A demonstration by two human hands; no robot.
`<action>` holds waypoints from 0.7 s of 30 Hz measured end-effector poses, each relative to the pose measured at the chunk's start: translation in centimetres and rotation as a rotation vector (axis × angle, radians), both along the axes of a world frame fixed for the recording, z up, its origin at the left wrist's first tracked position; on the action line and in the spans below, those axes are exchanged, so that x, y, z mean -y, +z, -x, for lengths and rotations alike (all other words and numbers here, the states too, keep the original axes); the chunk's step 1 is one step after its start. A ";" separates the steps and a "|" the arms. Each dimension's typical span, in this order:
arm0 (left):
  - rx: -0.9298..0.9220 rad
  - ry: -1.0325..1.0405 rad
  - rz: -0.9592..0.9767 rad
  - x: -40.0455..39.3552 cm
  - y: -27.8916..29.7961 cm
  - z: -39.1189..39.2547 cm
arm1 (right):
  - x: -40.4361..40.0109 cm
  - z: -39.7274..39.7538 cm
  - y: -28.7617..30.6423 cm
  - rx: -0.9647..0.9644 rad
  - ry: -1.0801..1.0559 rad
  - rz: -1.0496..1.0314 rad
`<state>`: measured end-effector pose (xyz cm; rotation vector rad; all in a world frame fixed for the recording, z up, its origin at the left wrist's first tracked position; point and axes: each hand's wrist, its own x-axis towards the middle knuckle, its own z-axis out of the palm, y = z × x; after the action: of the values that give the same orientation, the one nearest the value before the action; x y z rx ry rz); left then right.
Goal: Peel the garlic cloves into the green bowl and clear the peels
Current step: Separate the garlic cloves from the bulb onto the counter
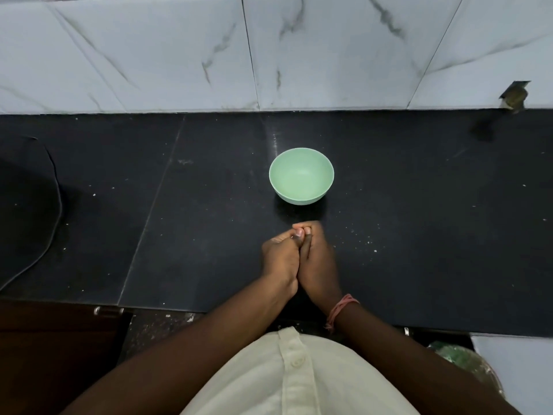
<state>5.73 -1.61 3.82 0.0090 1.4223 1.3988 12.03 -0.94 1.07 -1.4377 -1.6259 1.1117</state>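
Near the front edge of the bench [419,235], at its middle: left hand [279,257] and right hand [318,265] pressed side by side, fingers curled, thumbs meeting at the tips. Probably pinching a garlic clove between them, though none visible; cannot tell for sure. Left of the hands, toward the bench's left edge, a dark cable [55,205]. Beyond the hands, toward the back edge, the green bowl [301,175], upright, apart from the fingers, nothing visible inside. Right of the hands, pale flecks [369,242] on the bench, perhaps peel. Likely step: first clove, skin being worked loose. Next: skin off, then a short reach forward to drop the clove into the bowl.
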 end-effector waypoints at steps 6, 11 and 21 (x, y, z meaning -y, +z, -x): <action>0.071 -0.083 -0.017 -0.5 -0.3 1.3 | -1.4 -0.2 0.4 0.030 0.066 0.025; 0.303 -0.108 -0.040 -0.5 -0.8 2.4 | -2.5 -1.7 0.9 -0.323 0.060 0.434; 0.376 -0.094 -0.078 -0.4 -1.0 2.0 | -2.6 -2.7 0.0 -0.140 0.148 0.258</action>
<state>3.71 -1.18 2.83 -0.1289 1.0427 1.2982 14.73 1.66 1.12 -1.3778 -1.5530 1.5185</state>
